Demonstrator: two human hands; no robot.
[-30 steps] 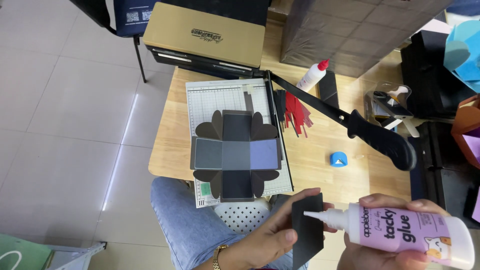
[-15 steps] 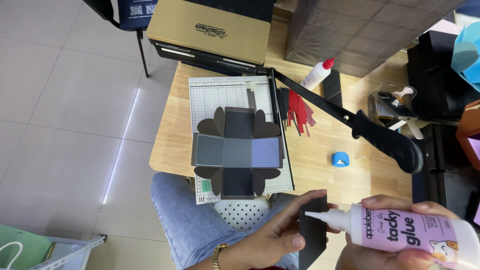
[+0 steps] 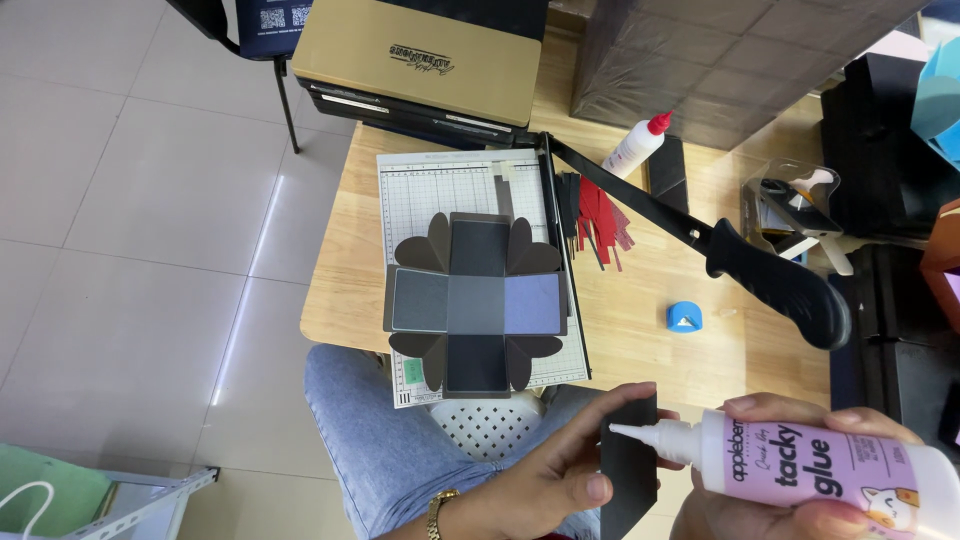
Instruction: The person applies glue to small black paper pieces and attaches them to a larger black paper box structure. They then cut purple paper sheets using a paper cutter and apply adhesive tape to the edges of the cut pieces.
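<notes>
My left hand (image 3: 555, 470) holds a small black card piece (image 3: 630, 465) upright near the bottom of the view, thumb on its lower edge. My right hand (image 3: 770, 500) grips a white glue bottle with a purple label (image 3: 820, 470); its white nozzle tip touches the black piece's edge. On the wooden table (image 3: 640, 310) ahead lies an unfolded black paper box template (image 3: 475, 302) with heart-shaped flaps, resting on a paper trimmer's grid board (image 3: 440, 185).
The trimmer's black blade arm (image 3: 720, 250) is raised toward the right. Red paper strips (image 3: 600, 215), a second glue bottle with a red cap (image 3: 637, 145), a small blue corner punch (image 3: 684, 317), a tan box (image 3: 420, 55) and dark boxes (image 3: 890, 130) surround the work area.
The view has shifted slightly. Both hands keep the black piece and glue bottle together, with the nozzle staying at the piece's edge.
</notes>
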